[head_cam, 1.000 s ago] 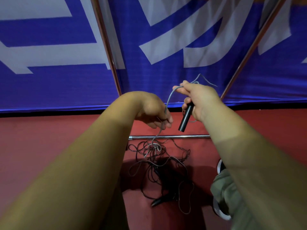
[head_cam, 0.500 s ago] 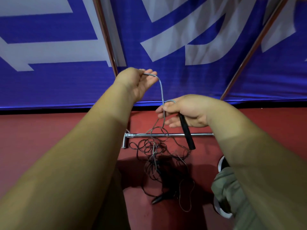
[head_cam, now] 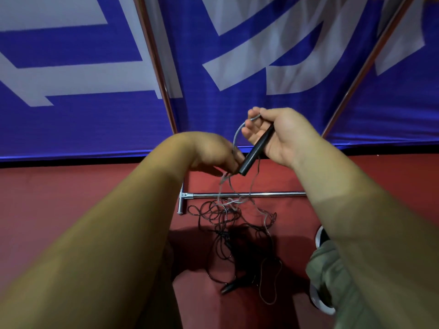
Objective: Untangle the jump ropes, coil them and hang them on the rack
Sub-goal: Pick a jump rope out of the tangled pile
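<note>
The right hand (head_cam: 282,136), raised in front of a blue and white banner (head_cam: 237,103), grips a black handle (head_cam: 257,150) in its curled fingers, along with a loop of the grey rope (head_cam: 236,136) that runs from the handle's top. Just below it, the left hand (head_cam: 213,155) points its fingers down and appears to pinch the same grey rope. From there the rope falls to a tangle of cords (head_cam: 228,224) on the red floor (head_cam: 71,198), near its far edge beside the rack's chrome base bar (head_cam: 249,194). A second handle (head_cam: 229,288) lies nearer the person. This looks like the untangling step, early on. Next, the left hand likely needs to draw more grey rope free of the knot for coiling.
</note>
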The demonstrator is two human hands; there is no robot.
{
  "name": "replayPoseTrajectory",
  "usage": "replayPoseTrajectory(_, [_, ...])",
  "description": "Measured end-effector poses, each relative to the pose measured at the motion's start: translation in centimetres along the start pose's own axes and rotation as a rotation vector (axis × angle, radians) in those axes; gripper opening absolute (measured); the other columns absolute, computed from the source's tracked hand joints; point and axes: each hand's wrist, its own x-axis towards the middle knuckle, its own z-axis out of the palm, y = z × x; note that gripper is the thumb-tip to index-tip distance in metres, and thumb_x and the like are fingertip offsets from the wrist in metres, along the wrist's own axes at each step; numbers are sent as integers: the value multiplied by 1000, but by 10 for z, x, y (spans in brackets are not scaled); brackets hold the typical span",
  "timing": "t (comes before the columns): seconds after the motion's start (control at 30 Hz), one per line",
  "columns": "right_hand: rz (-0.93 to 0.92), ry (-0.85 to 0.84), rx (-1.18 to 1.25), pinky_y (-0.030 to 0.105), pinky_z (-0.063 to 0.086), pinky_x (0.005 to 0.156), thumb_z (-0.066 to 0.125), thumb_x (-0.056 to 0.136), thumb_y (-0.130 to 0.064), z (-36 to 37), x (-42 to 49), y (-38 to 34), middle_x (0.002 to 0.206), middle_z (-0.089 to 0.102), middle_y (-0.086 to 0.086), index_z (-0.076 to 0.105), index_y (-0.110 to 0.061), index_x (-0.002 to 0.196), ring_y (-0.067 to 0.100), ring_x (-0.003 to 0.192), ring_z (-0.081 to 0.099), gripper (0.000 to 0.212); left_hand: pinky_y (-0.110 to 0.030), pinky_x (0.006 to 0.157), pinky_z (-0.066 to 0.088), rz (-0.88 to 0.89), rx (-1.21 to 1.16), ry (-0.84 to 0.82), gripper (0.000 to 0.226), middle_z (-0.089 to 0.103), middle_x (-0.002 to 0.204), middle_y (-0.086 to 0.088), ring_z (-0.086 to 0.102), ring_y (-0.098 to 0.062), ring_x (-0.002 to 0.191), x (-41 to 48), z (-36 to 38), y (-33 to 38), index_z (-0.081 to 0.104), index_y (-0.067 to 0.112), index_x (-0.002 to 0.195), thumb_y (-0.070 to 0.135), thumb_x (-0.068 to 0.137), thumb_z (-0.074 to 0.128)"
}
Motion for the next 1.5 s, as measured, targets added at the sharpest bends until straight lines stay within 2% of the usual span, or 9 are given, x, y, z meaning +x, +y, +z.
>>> replayPoseTrajectory(0.13, [-68, 33, 144, 32, 63, 61, 43, 112, -9, -2, 1, -5, 74, 72, 4, 63, -4, 102, 17, 63, 70, 23, -26, 82, 49, 32, 291, 77, 21, 79, 102, 10, 64, -9, 86, -6, -7, -1, 82, 28, 108, 16, 98, 69])
replayPoseTrajectory(0.3, [-207, 110, 297, 37, 66, 71, 41, 114, -9, -8, 5, -15, 97, 76, 15, 61, -2, 108, 25, 78, 80, 22, -31, 87, 53, -126, 255, 19, 24, 80, 109, 5, 72, -13, 110, -12, -13, -5, 79, 18, 104, 18, 106, 55])
replayPoseTrajectory(0.43, [-137, 206, -61, 31, 62, 62, 41, 115, -17, -8, 15, -4, 131, 70, 14, 61, -11, 124, 21, 82, 78, 23, -34, 73, 60, -70, -63, 141, 32, 81, 95, -14, 79, -28, 92, -20, -14, 1, 62, 3, 117, 23, 115, 38])
replayPoseTrajectory(0.63, [371, 20, -884, 33, 57, 68, 37, 106, -4, -8, -5, 19, 115, 78, 7, 68, -19, 133, 14, 77, 72, 44, -36, 53, 62, 53, -510, 390, 36, 74, 67, -11, 76, -29, 63, -26, -19, 22, 55, 2, 111, 33, 115, 37])
replayPoseTrajectory(0.83, [342, -278, -1001, 35, 57, 94, 39, 115, -26, -6, -18, 17, 121, 79, 4, 74, -21, 121, 31, 118, 71, 36, -28, 42, 55, 73, -939, 614, 47, 75, 63, -4, 73, -15, 51, -20, -32, 21, 58, 0, 104, 36, 117, 29])
replayPoseTrajectory(1.03, [350, -441, -870, 56, 58, 101, 47, 114, -34, -7, -28, 12, 124, 78, 8, 71, -20, 125, 45, 111, 74, 30, -36, 46, 60, 102, -1356, 543, 62, 78, 88, -23, 78, -25, 61, -9, -47, 5, 26, 12, 160, 51, 113, 29])
replayPoseTrajectory(1.13, [287, -360, -776, 58, 61, 93, 48, 114, -31, -2, -27, 18, 116, 80, 10, 67, -16, 115, 47, 101, 77, 24, -49, 60, 65, 85, -1277, 409, 75, 55, 146, -30, 79, -38, 78, -11, -44, 10, 15, 7, 164, 59, 111, 28])
replayPoseTrajectory(1.33, [93, -88, -315, 38, 66, 61, 45, 114, -20, 9, -16, 11, 91, 82, 9, 59, -8, 115, 35, 79, 81, 18, -53, 106, 54, -110, -534, 179, 45, 78, 107, -15, 76, -35, 97, -16, -26, 4, 65, 1, 124, 1, 96, 31])
replayPoseTrajectory(1.5, [-2, -4, 69, 42, 67, 67, 38, 114, -12, 5, -7, 0, 92, 80, 17, 53, -6, 110, 37, 82, 81, 17, -41, 115, 45, -60, -38, -179, 35, 74, 131, -1, 65, -15, 130, -15, -8, -1, 70, 13, 127, -2, 104, 48])
